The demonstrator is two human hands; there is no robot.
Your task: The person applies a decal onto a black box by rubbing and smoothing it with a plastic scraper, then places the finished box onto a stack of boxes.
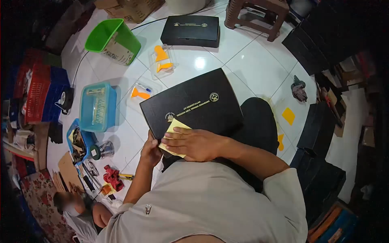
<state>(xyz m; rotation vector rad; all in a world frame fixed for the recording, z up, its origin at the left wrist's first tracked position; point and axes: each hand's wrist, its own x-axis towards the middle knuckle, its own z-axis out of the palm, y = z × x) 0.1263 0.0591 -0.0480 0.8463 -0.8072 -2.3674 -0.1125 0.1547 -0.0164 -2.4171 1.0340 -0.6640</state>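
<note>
From where I stand, the gold-lettered black box (pixel 188 99) appears propped on the seated person's lap at twelve o'clock, printed lid up. The left hand (pixel 150 153) is curled round its edge between seven and eight o'clock, seemingly to steady it, some fingers hidden. The right hand (pixel 198 144) lies flat, fingers nearly together, pressing a yellow sheet (pixel 176 124) to the lid. On the tiles, a light-blue basin (pixel 110 107) at ten and green bin (pixel 125 48) at eleven stand apart, perhaps leaving elbow room.
</note>
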